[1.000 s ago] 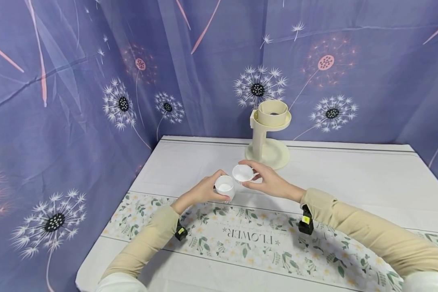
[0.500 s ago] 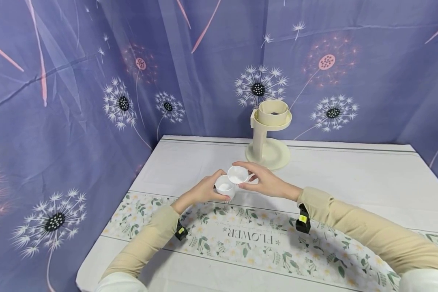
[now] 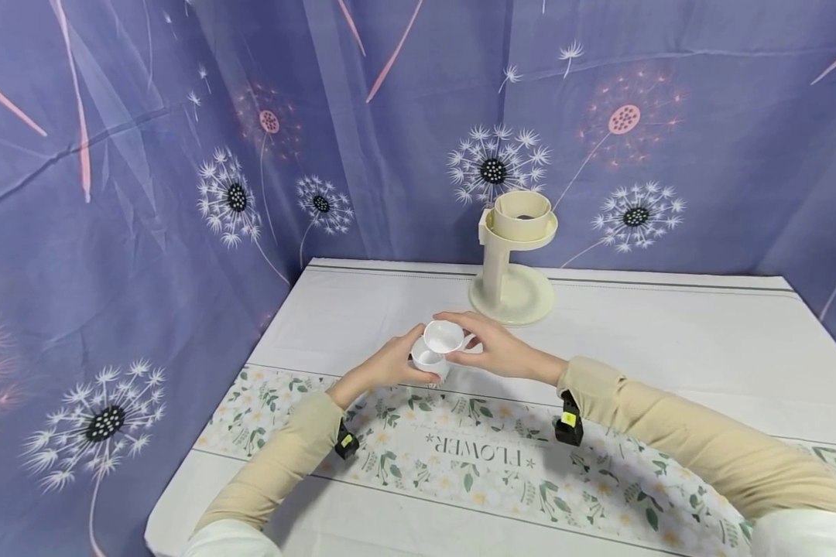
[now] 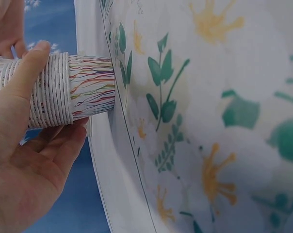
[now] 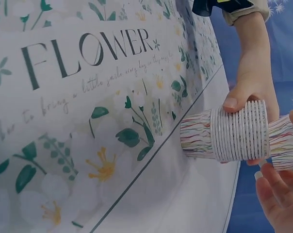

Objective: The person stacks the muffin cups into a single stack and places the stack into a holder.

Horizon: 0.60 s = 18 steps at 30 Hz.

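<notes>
My left hand (image 3: 390,361) grips a stack of nested white paper cups (image 4: 59,90) with coloured wavy lines, thumb on one side and fingers on the other. The lowest cup's base meets or nearly meets the tablecloth. Above the stack's mouth, my right hand (image 3: 498,348) holds a single paper cup (image 3: 443,337) of the same pattern, its mouth upward and a small handle toward the palm. In the right wrist view this cup's lower end (image 5: 287,150) lines up with the stack's top rim. Whether its base sits inside the top cup is hard to tell.
Behind the hands stands a cream cup holder (image 3: 495,267) with a round base and a raised ring carrying a short cylinder. A white tablecloth (image 3: 655,333) with a floral band covers the table. Blue dandelion curtains (image 3: 404,178) hang at the back and sides.
My right hand has carried its cup leftward and slightly down, from beside the stack to over its mouth. The left hand and the stack have stayed in place.
</notes>
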Available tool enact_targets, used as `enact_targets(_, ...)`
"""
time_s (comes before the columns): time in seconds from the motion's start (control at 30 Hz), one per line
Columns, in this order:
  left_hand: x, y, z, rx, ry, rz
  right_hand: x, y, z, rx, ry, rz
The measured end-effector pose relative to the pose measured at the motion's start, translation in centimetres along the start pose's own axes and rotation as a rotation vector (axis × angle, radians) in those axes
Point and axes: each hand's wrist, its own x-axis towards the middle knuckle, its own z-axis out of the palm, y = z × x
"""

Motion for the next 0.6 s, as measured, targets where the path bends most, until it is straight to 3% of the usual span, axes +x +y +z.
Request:
enact_targets(0.27,-0.11,-0.07,0.05,0.006,0.010,0.019,0.34,-0.07,0.60,-0.009,0.014,-0.050)
enact_targets(0.6,-0.15,-0.27,0.05,0.003,0.010,0.037,0.77,-0.83,0.99,-0.026,-0.042,0.008)
